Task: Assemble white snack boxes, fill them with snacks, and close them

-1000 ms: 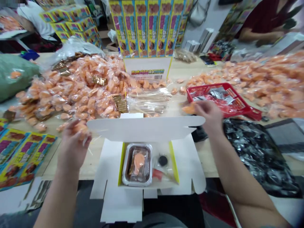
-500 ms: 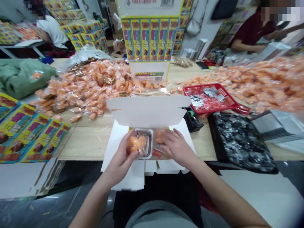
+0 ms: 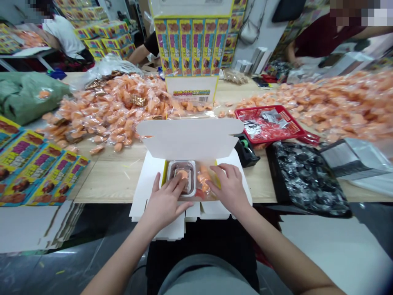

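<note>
Hands came back from the heaps [image 3: 116, 106] and met inside the white box [image 3: 190, 139] | left hand [image 3: 164, 203] lay flat and open on the foil tray [image 3: 181, 184], orange packet [image 3: 183, 174] under its fingers | right hand [image 3: 230, 188] was spread over loose packets [image 3: 202, 179] beside the tray | nothing gripped; box looked nearly filled.

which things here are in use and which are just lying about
In use: left hand, right hand, white box, foil tray, orange packets in the box.
Lying about: red basket, tape dispenser, black bag, green bag, printed cartons.
</note>
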The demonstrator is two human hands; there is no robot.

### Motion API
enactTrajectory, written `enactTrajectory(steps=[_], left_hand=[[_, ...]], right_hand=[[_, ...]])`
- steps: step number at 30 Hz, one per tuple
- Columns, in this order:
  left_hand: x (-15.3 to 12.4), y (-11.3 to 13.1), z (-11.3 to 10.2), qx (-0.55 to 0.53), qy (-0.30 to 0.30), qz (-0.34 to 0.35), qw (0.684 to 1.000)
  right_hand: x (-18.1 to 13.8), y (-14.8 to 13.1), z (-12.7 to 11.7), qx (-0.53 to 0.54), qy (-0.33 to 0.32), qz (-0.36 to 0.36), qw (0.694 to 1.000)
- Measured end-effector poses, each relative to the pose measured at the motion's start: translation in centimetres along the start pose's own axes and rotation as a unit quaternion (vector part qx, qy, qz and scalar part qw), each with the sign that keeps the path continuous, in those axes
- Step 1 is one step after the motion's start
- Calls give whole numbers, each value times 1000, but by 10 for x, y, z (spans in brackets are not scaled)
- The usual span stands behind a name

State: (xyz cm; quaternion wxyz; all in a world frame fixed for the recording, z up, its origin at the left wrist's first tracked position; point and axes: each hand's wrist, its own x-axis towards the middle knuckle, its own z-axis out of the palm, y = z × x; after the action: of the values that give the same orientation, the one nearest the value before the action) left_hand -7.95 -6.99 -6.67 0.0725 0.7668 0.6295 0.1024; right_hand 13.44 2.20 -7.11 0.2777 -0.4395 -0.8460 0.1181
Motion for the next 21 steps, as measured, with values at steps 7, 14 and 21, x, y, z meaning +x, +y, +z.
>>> enactTrajectory(steps=[7, 14, 21], left_hand=[[14, -33, -16, -36, 207, -45, 977], [87, -114, -65, -150, 115, -157, 969], [44, -67, -33, -149, 131, -78, 977]], right_hand=[[-9, 36, -34, 7, 0, -115, 993], [97, 71, -68, 159, -134, 85, 974], [18, 7, -29, 122, -58, 123, 983]])
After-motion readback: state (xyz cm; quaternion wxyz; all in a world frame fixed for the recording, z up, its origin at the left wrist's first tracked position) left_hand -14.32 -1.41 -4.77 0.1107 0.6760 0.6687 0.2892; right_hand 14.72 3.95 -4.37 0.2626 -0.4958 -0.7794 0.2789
